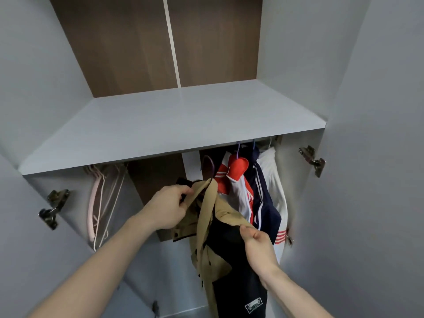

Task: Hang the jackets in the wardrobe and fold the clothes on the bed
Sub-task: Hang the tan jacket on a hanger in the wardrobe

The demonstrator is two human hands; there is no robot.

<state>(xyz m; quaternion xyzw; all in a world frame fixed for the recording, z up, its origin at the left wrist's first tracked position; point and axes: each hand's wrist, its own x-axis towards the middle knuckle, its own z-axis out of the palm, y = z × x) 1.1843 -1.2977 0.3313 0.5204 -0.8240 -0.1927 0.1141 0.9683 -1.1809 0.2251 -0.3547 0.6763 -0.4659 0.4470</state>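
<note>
A pale grey shelf (174,125) is spanning an open cupboard, with dark brown wood panelling (119,42) showing behind it. Grey doors (378,134) are standing open on both sides, carrying metal hinges (313,159). Soft, even light is falling throughout.

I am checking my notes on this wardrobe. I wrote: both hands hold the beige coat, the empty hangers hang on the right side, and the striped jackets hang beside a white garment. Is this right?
One detail is wrong. In the head view the empty hangers hang on the left side, not the right. The rest stands: the left hand and right hand both grip the beige coat, and the striped jackets hang beside the white garment.
</note>
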